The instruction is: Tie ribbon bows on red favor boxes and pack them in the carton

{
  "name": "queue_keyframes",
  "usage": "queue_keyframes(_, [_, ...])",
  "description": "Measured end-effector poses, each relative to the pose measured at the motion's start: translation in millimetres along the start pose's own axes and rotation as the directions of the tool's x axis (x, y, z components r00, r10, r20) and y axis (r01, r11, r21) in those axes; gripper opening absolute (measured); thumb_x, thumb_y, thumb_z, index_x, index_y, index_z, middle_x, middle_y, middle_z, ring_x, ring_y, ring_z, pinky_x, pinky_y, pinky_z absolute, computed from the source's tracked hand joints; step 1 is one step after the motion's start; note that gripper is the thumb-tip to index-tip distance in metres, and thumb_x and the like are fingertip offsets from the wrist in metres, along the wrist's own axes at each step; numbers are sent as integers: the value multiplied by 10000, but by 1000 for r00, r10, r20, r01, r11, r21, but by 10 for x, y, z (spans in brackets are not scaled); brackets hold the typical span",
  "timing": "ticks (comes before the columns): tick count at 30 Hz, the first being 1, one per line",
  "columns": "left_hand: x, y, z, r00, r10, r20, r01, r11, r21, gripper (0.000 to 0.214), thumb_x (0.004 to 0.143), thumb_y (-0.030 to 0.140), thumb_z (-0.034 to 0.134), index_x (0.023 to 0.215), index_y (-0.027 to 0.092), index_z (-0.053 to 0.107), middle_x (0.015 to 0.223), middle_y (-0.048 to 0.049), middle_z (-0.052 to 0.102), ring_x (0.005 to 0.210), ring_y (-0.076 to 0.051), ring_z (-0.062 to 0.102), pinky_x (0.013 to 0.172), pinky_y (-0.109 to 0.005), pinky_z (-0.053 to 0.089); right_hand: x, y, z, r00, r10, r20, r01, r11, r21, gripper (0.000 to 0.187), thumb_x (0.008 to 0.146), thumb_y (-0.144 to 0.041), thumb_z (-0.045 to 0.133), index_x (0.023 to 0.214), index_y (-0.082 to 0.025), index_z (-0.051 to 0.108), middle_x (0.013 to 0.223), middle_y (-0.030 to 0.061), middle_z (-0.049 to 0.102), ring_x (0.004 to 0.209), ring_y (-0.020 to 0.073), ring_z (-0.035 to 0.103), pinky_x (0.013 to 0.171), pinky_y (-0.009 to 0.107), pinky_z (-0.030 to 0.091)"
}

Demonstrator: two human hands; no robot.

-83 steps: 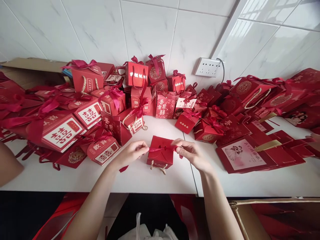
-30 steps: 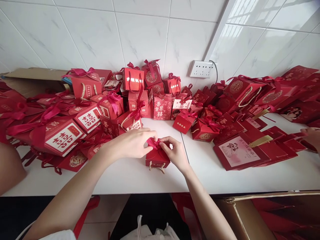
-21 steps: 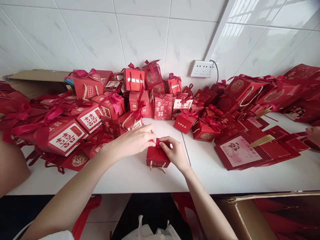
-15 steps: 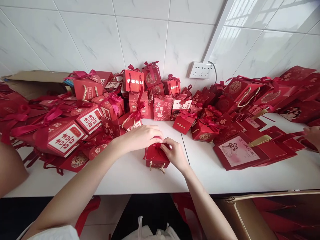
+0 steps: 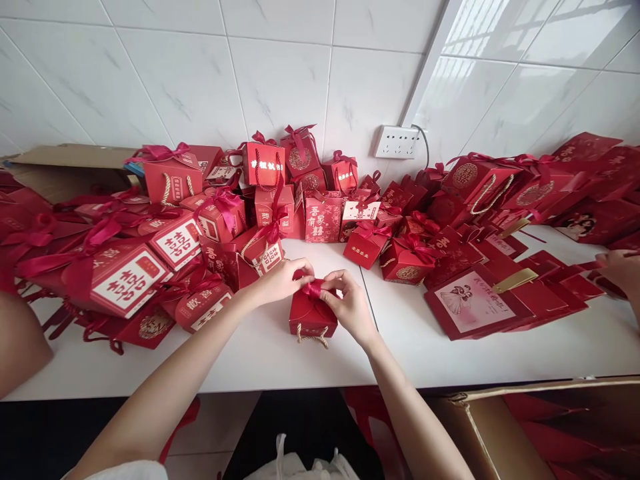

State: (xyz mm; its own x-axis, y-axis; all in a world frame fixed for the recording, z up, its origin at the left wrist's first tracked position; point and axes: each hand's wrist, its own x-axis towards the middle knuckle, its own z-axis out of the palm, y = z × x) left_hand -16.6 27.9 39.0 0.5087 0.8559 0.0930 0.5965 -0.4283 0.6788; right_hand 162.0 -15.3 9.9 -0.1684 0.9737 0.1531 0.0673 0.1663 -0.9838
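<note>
With your left hand (image 5: 281, 281) and right hand (image 5: 352, 309) pinched around the ribbon (image 5: 313, 289) atop the box (image 5: 306, 316), tension both sides evenly.

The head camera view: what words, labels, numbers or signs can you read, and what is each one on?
"囍": large white label and the smaller white label behind it, both on left-hand boxes.
"歡喜": low left box.
"吾家有囍": upright patterned box.
"安居乐业": small box.
"我们结婚啦!", apparently: pink card.
Too blurred or small: glare-lit lettering on the bright box; any characters inside round gold emblems.
Front-center box: nothing legible.
</note>
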Motion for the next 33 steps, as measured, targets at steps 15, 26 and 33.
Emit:
queue_keyframes(15, [-295,152,231,993,-13,-118,4,997,-77,206,817,353,514,788,178,618,1025,-78,616,1057,-230,535,963,-370,427,-11,-16,19,994,-65,-82,54,990,-134,112,769,-292,585,757,-218,502,729,-10,593,649,140,557,612,266,464])
queue_keyframes(26, [-277,122,352,975,-166,-149,108,935,-337,335,850,375,445,690,186,671,1132,-71,601,1141,-216,510,1044,-356,377,7,9,-35,995,-98,22,101,969,-227,105,837,-294,550,766,-217,546,743,6,643,674,159,587,663,292,481])
queue_keyframes(33, [-274,101,359,961,-221,-165,130,890,-438,328,859,370,443,721,173,665,1166,-74,600,1142,-212,522,1043,-336,363,-107,48,-95,896,-441,44,414,796,-441,51,857,-277,600,864,-229,615,1041,86,603,974,221,585,828,383,490])
